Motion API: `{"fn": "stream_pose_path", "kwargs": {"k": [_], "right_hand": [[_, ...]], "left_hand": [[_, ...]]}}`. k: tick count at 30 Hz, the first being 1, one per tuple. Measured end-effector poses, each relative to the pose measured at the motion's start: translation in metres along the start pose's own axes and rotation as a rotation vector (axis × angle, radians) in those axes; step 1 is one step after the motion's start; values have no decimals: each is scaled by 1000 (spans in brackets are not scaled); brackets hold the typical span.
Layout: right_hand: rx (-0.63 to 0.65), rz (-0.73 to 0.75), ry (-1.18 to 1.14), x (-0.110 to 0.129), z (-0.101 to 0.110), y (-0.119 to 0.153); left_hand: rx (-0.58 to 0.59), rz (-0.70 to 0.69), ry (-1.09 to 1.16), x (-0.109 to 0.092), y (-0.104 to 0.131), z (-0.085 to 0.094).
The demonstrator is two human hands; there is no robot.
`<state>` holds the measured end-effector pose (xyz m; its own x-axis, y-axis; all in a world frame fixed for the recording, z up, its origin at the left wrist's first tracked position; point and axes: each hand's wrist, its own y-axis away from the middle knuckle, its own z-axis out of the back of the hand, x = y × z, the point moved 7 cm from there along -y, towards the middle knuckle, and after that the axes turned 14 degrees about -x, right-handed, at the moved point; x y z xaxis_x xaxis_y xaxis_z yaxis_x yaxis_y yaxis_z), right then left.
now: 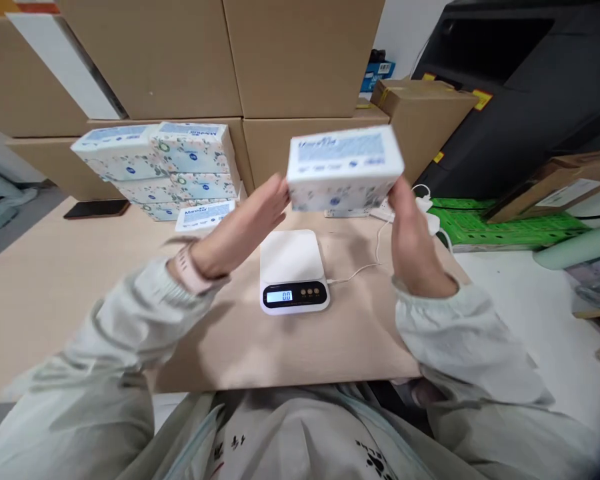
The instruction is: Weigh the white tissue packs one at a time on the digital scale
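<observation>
A white floral tissue pack (344,167) is held in the air between my two hands, beyond and to the right of the scale. My left hand (255,223) presses on its left end, and my right hand (413,233) on its right end. Below, on the table, sits a white scale (291,257) with nothing on it, its lit display reading 0.0. Stacked tissue packs (195,157) stand at the back left, with one pack (205,215) lying low in front of them. Another pack is partly hidden under the held one.
Large cardboard boxes (170,60) line the back of the wooden table (80,287). A dark phone (97,209) lies at the left. A white cable (355,272) runs from the scale to a power strip at the right, near a green crate (500,223).
</observation>
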<state>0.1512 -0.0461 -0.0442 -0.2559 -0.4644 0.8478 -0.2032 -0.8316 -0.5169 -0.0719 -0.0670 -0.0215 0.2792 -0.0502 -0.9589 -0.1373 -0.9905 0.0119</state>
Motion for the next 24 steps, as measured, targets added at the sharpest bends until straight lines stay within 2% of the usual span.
{"fn": "stream_pose_path", "kwargs": {"k": [3,6,9,14,17,21,24], "right_hand": [[154,-103,-89,-4,-19,54],[286,-230,-131,-24,-37,89],[319,-315,-151,-46,-48,103],[353,-363,-131,-67,-55,108],[254,-317,-54,-72,-44,104],[-34,-262,7,-79,-16,94],[-201,-275,-5,-85,-3,90]], "left_hand": [[-70,17,-18,32,48,44],[-70,53,-103,69,69,70],[-78,41,-161,84,68,81],[-116,25,-181,85,63,87],[-185,25,-202,92,67,99],[-318,-40,-240,101,73,122],[-352,-64,-169,106,74,133]]}}
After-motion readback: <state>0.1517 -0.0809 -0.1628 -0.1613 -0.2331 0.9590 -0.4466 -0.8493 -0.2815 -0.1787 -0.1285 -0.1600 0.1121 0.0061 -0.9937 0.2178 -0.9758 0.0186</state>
